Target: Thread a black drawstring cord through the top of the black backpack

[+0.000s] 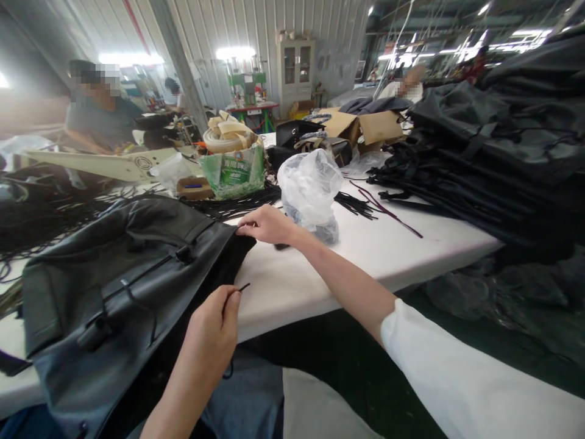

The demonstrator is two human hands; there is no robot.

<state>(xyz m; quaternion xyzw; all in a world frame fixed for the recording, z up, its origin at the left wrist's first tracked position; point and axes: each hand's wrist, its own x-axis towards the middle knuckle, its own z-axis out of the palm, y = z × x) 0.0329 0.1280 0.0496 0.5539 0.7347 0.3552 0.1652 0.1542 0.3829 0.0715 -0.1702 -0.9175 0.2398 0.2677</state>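
A black backpack (pixel 141 274) with straps and buckles lies on the white table (pixel 365 256), its near side hanging toward my lap. In my left hand (pixel 214 323) a thin black cord (pixel 245 286) is pinched between thumb and forefinger, its short end sticking out to the right. My right hand (pixel 267 225) reaches across the table and pinches the backpack's edge at its far right corner. Just beyond that hand stands a clear plastic bag (pixel 311 189) with dark contents.
Black bags (pixel 493 146) are piled high on the right. A green-and-white sack (pixel 233 171) holds rolls of webbing. Behind it are an open cardboard box (pixel 379 126) and black cords (pixel 356 204). A co-worker (pixel 100 110) sits at the back left. The table edge runs close in front.
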